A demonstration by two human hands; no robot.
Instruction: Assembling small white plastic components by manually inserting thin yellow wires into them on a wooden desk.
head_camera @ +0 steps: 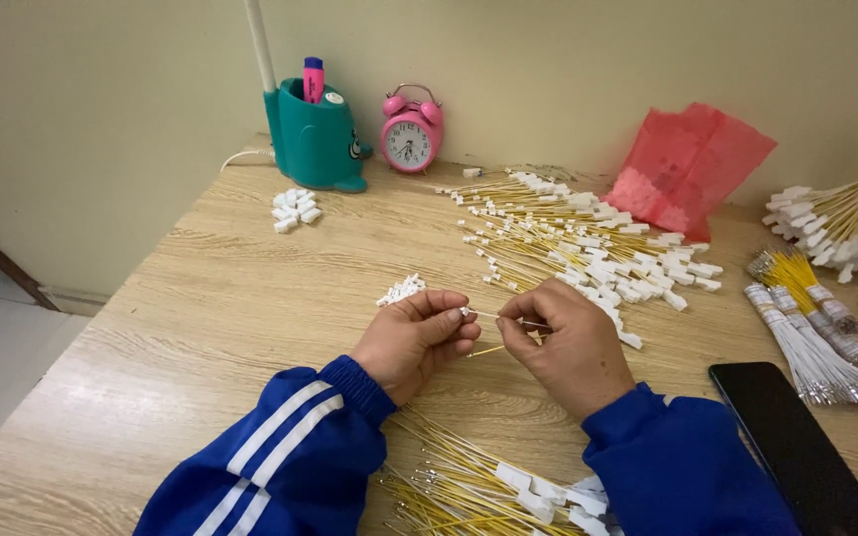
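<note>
Near the loose yellow wires (469, 486), left hand (414, 342) and right hand (568, 347) pinch one thin wire (484, 315) between them.

We seem to be at home, light wooden desk (201, 328) against a plain wall, pink twin-bell alarm clock (410, 134), teal plastic pen holder (312, 144), heaps of yellow wires with white connectors (573, 238).

On the surface (201, 328), the left hand (411, 342) and right hand (568, 352) meet at the middle, a thin wire (494, 317) between their fingers (449, 320). A small heap of connectors (402, 290) lies just behind the left hand. A spread of wires (578, 243) lies behind the right hand, a phone (796, 447) to its right. An alarm clock (410, 131) stands at the wall, right of a pen holder (312, 139).
</note>
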